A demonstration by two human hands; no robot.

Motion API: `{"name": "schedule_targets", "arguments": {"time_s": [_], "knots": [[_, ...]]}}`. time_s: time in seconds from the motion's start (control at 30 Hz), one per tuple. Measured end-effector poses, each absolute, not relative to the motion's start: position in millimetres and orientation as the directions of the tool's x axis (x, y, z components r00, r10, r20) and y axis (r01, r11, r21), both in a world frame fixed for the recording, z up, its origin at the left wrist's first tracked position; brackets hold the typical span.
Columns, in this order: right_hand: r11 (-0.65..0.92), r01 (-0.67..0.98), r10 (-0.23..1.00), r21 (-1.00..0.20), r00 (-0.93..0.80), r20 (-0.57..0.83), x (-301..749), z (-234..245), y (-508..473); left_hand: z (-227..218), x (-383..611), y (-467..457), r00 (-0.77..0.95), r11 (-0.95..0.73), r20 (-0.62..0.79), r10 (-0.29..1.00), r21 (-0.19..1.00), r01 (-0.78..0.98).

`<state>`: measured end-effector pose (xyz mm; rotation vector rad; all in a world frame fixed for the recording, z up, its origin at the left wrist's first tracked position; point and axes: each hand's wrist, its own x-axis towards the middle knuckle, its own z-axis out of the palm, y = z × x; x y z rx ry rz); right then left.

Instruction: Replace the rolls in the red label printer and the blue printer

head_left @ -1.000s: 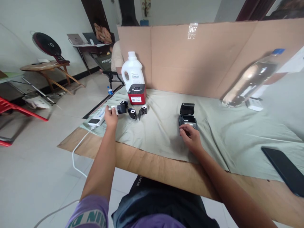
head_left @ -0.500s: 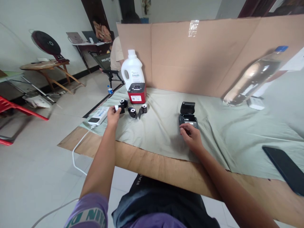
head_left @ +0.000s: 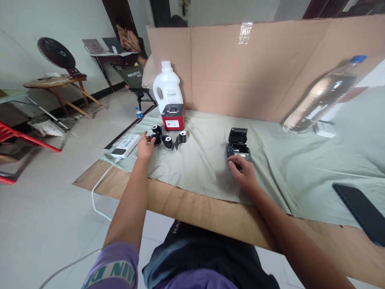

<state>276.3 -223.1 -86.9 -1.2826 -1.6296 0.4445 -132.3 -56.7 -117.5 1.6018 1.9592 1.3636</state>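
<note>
My left hand is at the left side of a small group of black rolls with white cores. Its thumb and fingers are apart, with fingertips at the edge of the nearest black roll. Behind that stands another black roll, and to the right are two more, a roll and a roll with a loose tail. My right hand grips the front of a small dark portable printer, whose lid is raised and whose compartment faces up. Its fingers partly cover the printer's front.
A red and black box stands before a white jug. A white power strip lies left, its cable over the table edge. A large clear bottle leans at a cardboard screen. A phone lies right.
My left hand has loosened from the roll with the white core and set it among the others, its fingers spreading. My right hand and the printer have stayed put.
</note>
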Motion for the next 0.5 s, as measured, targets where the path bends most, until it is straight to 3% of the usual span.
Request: {"name": "schedule_targets", "arguments": {"time_s": [0.5], "knots": [[0.374,0.533,0.888,-0.759,0.031,0.459,277.5,-89.6,-221.8,-112.4,-127.4,-63.1,-0.304,-0.012,0.329,0.894,0.696,0.718]]}}
